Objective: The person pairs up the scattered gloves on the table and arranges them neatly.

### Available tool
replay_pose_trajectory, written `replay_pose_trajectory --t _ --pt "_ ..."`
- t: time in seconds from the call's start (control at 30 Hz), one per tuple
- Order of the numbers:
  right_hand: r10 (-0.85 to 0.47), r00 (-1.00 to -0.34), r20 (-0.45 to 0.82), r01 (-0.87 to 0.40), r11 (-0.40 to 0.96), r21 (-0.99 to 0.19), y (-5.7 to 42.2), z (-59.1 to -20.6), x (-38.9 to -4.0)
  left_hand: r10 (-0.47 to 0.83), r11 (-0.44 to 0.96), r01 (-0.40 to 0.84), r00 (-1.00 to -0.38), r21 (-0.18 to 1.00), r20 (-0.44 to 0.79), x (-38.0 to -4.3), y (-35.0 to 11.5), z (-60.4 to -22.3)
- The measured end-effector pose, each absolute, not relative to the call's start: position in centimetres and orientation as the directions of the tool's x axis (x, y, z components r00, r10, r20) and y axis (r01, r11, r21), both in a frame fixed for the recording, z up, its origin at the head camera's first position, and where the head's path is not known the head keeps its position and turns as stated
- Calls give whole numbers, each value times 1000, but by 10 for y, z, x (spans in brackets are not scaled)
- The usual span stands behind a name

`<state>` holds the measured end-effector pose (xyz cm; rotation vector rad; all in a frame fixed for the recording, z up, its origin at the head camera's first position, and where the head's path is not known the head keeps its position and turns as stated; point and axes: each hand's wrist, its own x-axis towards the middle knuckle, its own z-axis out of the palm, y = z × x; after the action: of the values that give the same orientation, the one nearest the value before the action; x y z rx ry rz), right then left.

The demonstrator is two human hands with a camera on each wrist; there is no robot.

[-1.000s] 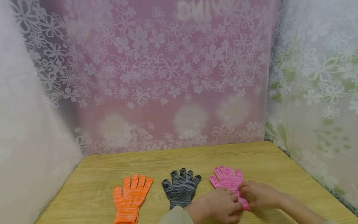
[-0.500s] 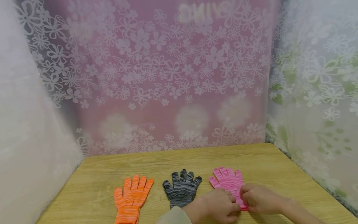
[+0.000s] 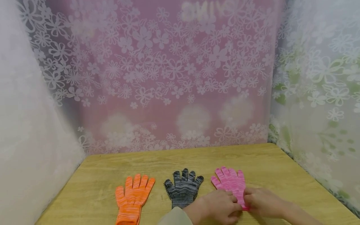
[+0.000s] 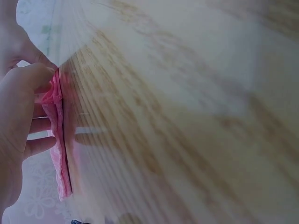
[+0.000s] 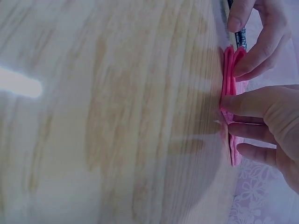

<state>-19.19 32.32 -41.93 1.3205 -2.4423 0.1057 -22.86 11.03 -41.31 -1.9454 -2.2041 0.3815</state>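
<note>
A pink knit glove lies palm-flat on the wooden table, fingers pointing away from me. Across its cuff rests my left hand, fingertips pressing on the fabric; in the right wrist view the thumb of this left hand stays off the glove. At the cuff's right edge, my right hand pinches the pink fabric between thumb and fingers. The right wrist view shows the layered cuff opening side-on. A black-and-grey glove lies left of the pink one, its cuff partly behind my left sleeve.
An orange glove lies further left, its cuff at the frame's bottom edge. The wooden table reaches back to a pink flowered curtain. Pale sheets hang along the left side and the right side.
My right hand has shifted slightly down along the pink glove's right edge toward the cuff corner. My left hand stays on the cuff. The other gloves have not moved.
</note>
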Motion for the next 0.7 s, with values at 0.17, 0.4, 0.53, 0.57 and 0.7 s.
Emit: replay_pose_trajectory --t 0.17,0.4,0.53,0.57,0.7 --pt "-790 -464 401 -821 553 140 322 -419 -190 994 105 937 -113 -332 -5 -229 107 -416" --pt "-791 -481 377 -834 546 80 326 -418 -191 995 92 917 -93 -387 16 -230 104 -421" --pt "-773 -549 318 -826 559 -67 329 -414 -194 994 92 915 -106 -392 -15 -232 102 -420" --pt "-761 -568 312 -817 568 -103 330 -412 -195 993 96 919 -117 -383 -30 -232 102 -418" --pt "-690 -643 332 -763 617 -195 333 -404 -199 985 141 933 -167 -332 -51 -239 94 -409"
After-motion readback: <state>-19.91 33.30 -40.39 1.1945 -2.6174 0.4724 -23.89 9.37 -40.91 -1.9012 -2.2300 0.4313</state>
